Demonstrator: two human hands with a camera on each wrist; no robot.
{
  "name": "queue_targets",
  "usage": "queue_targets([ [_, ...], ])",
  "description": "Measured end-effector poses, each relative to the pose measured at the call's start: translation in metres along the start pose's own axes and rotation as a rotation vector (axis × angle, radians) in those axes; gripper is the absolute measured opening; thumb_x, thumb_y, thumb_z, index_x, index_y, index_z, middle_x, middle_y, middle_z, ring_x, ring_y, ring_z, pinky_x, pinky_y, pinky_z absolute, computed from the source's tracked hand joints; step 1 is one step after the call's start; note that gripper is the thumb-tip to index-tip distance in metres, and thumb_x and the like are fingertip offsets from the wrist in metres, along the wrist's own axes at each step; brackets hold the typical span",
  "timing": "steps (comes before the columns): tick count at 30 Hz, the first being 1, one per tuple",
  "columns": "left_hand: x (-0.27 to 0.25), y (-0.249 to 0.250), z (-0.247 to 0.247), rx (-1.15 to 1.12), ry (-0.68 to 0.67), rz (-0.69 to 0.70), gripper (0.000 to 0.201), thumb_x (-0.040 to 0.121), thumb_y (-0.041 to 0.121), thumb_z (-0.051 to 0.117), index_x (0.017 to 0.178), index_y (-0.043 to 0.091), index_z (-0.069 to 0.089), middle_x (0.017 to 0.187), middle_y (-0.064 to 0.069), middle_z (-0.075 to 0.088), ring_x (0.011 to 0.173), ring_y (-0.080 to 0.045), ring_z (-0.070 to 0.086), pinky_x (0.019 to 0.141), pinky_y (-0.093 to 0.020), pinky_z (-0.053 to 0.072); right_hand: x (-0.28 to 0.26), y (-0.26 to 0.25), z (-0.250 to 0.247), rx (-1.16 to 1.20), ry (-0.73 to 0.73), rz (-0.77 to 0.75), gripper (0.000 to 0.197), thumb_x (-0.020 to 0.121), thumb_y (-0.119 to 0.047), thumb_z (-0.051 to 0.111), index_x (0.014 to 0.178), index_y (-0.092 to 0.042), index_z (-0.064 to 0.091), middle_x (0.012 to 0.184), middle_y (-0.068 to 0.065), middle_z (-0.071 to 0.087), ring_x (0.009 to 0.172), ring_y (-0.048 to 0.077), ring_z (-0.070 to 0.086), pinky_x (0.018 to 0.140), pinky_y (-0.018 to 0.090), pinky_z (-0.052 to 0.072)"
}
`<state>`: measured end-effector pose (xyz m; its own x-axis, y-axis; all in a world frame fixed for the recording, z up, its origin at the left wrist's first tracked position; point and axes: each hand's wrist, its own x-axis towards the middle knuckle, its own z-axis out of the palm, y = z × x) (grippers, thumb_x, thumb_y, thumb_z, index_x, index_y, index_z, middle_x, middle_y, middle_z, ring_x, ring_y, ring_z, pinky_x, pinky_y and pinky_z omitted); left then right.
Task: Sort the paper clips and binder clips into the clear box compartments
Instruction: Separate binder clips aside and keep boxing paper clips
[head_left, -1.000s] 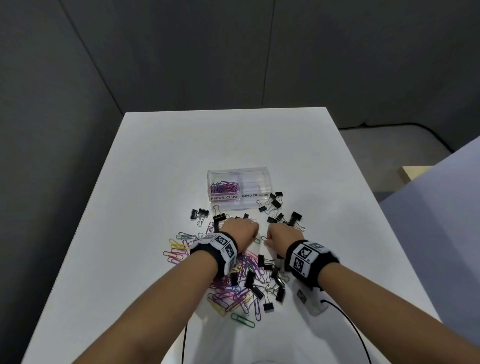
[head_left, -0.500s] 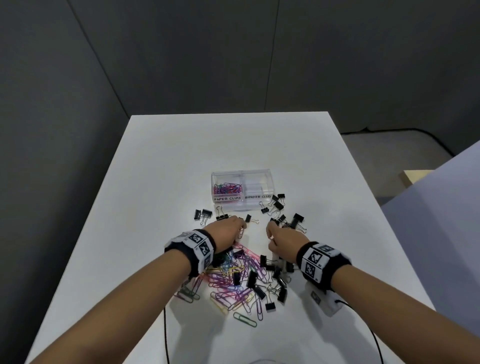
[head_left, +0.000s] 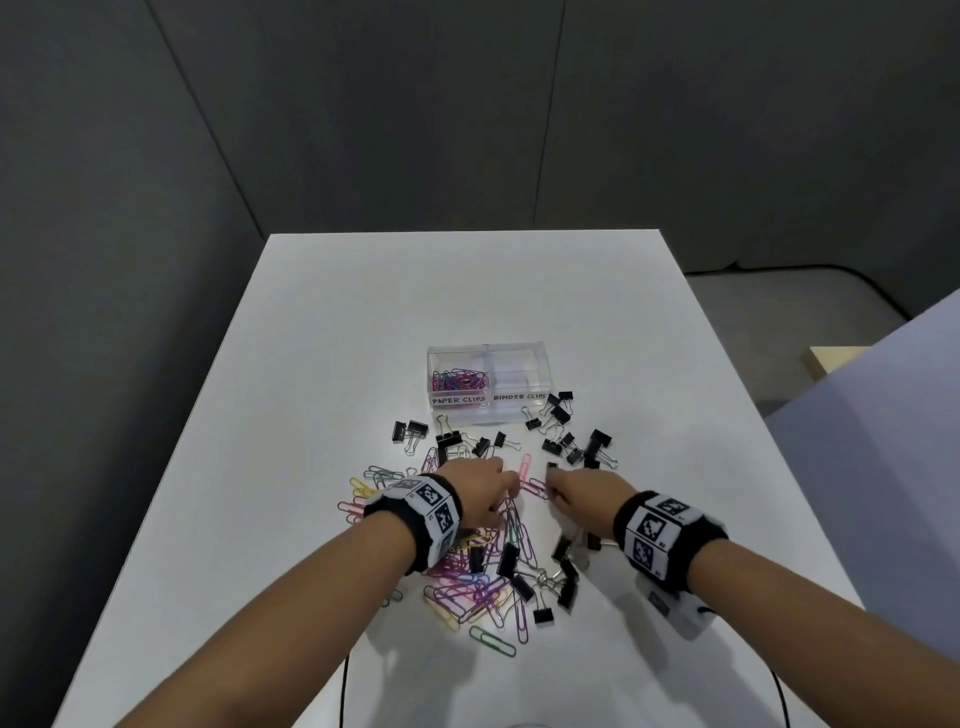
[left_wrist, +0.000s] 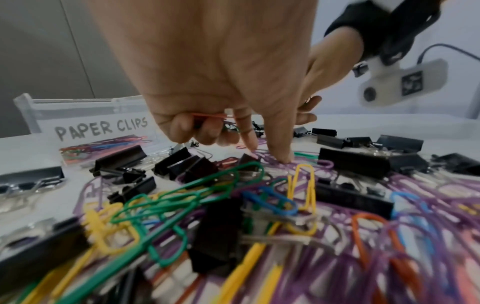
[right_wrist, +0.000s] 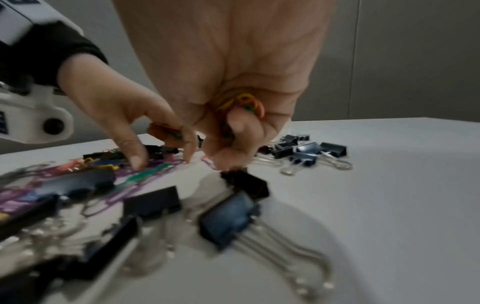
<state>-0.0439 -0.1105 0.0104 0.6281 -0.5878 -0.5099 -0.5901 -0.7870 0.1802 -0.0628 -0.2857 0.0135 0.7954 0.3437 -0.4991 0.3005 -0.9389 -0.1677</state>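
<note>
A clear box (head_left: 488, 353) stands mid-table, its left compartment labelled PAPER CLIPS (left_wrist: 101, 128) holding several coloured clips, its right one labelled BINDER CLIPS. A heap of coloured paper clips (head_left: 483, 582) mixed with black binder clips (head_left: 563, 579) lies in front of it. My left hand (head_left: 480, 491) hovers over the heap, curled fingers holding a few paper clips (left_wrist: 207, 116) while thumb and forefinger reach down to a purple clip (left_wrist: 275, 164). My right hand (head_left: 574, 493) grips a bunch of coloured paper clips (right_wrist: 246, 103) in its curled fingers, fingertips low over a black binder clip (right_wrist: 246, 182).
More binder clips (head_left: 566, 431) lie scattered right of the box and others (head_left: 410, 434) to its left. The white table (head_left: 467, 291) has bare surface behind the box. A cable (head_left: 345, 686) runs off the near edge. Grey walls surround the table.
Both hands have shifted slightly nearer me over the heap and stay close together, still holding clips. The head view has tilted a little.
</note>
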Motion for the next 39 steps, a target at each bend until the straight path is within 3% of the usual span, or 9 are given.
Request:
queue_targets([
  [4,0.006,-0.002,0.001,-0.011,0.036,-0.060,0.037,0.090,0.032,0.058,0.122,0.015,0.048,0.124,-0.009,0.049,0.105,-0.028,0.056,0.081,-0.034,0.045,0.003,-0.013,0.010,0.007,0.099,0.012,0.022,0.100,-0.027,0.031,0.102,-0.011,0.045,0.081,0.004,0.054,0.083,0.024,0.056,0.070,0.033,0.038],
  [7,0.006,-0.005,0.000,-0.012,0.102,-0.115,0.037,0.092,0.031,0.054,0.123,0.013,0.048,0.125,-0.010,0.049,0.107,-0.028,0.056,0.082,-0.035,0.045,0.007,-0.013,0.009,-0.001,0.149,0.064,0.031,0.096,-0.037,0.043,0.110,-0.010,0.046,0.099,0.006,0.065,0.093,0.027,0.062,0.072,0.033,0.043],
  [12,0.006,-0.008,0.005,-0.007,0.154,-0.268,0.056,0.085,0.050,0.056,0.124,0.011,0.046,0.124,-0.008,0.053,0.113,-0.027,0.055,0.089,-0.038,0.047,0.016,-0.013,0.006,-0.005,0.125,0.104,0.031,0.094,-0.033,0.049,0.111,-0.008,0.047,0.105,0.008,0.066,0.095,0.027,0.063,0.077,0.034,0.048],
  [15,0.010,-0.008,0.005,-0.014,0.135,-0.321,0.047,0.087,0.047,0.056,0.116,0.010,0.054,0.120,-0.009,0.059,0.111,-0.027,0.057,0.088,-0.036,0.047,0.024,-0.017,0.002,0.026,0.118,0.142,0.023,0.095,-0.027,0.047,0.106,-0.007,0.051,0.106,0.009,0.064,0.098,0.027,0.062,0.076,0.031,0.044],
  [20,0.013,-0.005,0.003,-0.013,0.095,-0.308,0.026,0.092,0.026,0.050,0.107,0.008,0.062,0.114,-0.011,0.065,0.106,-0.029,0.062,0.085,-0.037,0.051,0.031,-0.024,0.004,-0.021,0.118,0.156,0.009,0.096,-0.015,0.040,0.087,-0.014,0.040,0.072,0.001,0.049,0.080,0.022,0.052,0.067,0.029,0.035],
  [26,0.012,0.005,0.003,0.041,0.118,-0.268,0.029,0.092,0.026,0.047,0.112,0.007,0.057,0.117,-0.014,0.056,0.104,-0.032,0.060,0.082,-0.037,0.048,0.031,-0.027,0.003,-0.131,0.101,0.116,0.025,0.093,-0.013,0.040,0.114,-0.005,0.050,0.113,0.011,0.064,0.101,0.028,0.064,0.076,0.032,0.044],
  [29,0.009,-0.002,0.002,-0.012,0.162,-0.241,0.027,0.092,0.024,0.047,0.112,0.009,0.059,0.118,-0.012,0.055,0.102,-0.032,0.060,0.079,-0.036,0.048,0.030,-0.020,-0.003,-0.076,0.052,0.139,0.025,0.093,-0.016,0.038,0.111,-0.006,0.050,0.112,0.011,0.059,0.101,0.028,0.061,0.070,0.031,0.037],
  [33,0.003,-0.016,-0.004,-0.179,0.225,-0.259,0.023,0.092,0.021,0.044,0.105,0.018,0.063,0.112,-0.002,0.065,0.104,-0.022,0.060,0.082,-0.032,0.049,0.025,-0.007,-0.014,0.062,0.064,0.162,0.008,0.094,-0.018,0.036,0.091,-0.013,0.040,0.082,0.005,0.050,0.079,0.024,0.051,0.068,0.030,0.035],
  [39,-0.003,-0.026,-0.011,-0.330,0.308,-0.305,0.027,0.097,0.025,0.036,0.114,0.013,0.054,0.105,-0.008,0.068,0.087,-0.025,0.060,0.072,-0.031,0.044,0.020,-0.006,-0.016,0.123,0.068,0.139,0.025,0.095,-0.019,0.035,0.112,-0.012,0.051,0.111,0.009,0.064,0.098,0.027,0.059,0.074,0.031,0.039],
])
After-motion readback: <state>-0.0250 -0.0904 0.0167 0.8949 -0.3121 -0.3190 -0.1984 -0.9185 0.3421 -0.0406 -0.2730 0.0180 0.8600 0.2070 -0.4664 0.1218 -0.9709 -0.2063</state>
